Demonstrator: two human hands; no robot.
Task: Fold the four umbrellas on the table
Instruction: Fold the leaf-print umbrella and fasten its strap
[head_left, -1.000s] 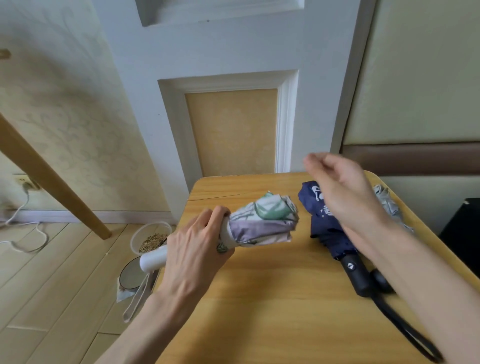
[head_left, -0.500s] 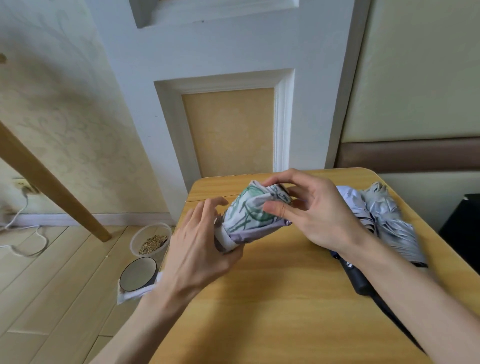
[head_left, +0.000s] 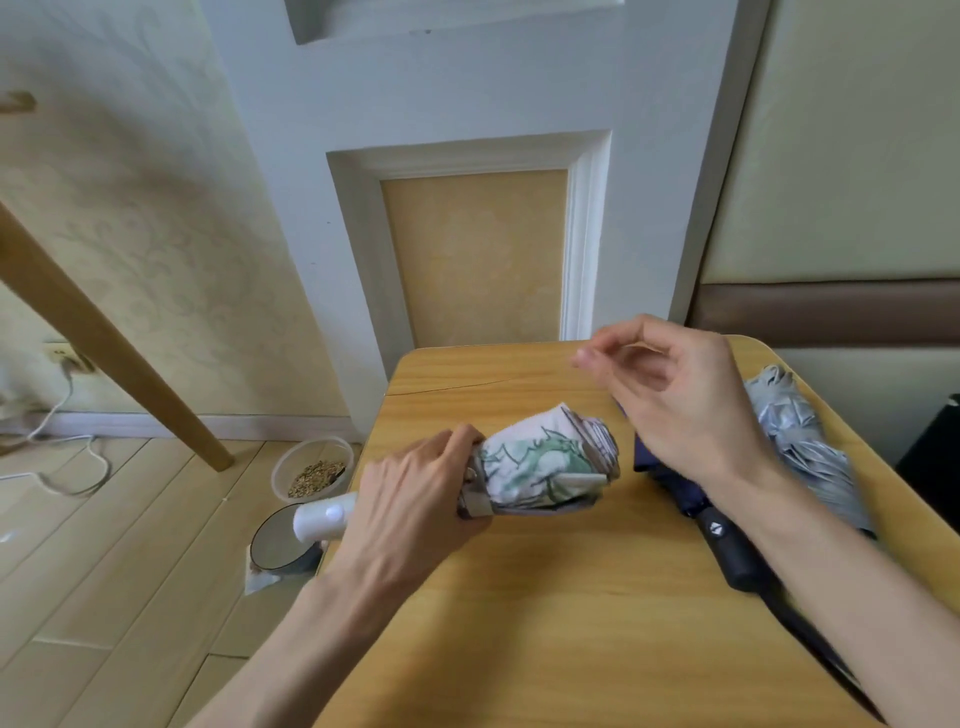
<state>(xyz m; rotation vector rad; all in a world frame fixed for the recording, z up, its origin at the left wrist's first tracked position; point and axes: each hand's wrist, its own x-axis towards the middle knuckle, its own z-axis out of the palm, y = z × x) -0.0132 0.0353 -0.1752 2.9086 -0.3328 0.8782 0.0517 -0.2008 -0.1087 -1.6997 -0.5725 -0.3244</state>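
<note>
Seemingly mid-wrap: the left hand grips the floral umbrella over the desk; the right hand hovers loosely curled, empty; next, probably fastening its strap

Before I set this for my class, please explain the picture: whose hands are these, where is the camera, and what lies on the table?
There is no machine here, only a person's two bare hands. The camera sits on the person's head and looks forward and down, so you see roughly what they see. The left hand grips a rolled-up flowered umbrella just above its white handle, at a wooden table. The right hand hovers with fingers loosely curled, holding nothing I can see. Beneath it lies a dark blue umbrella, and further right a grey umbrella. A fourth is not in view.
</note>
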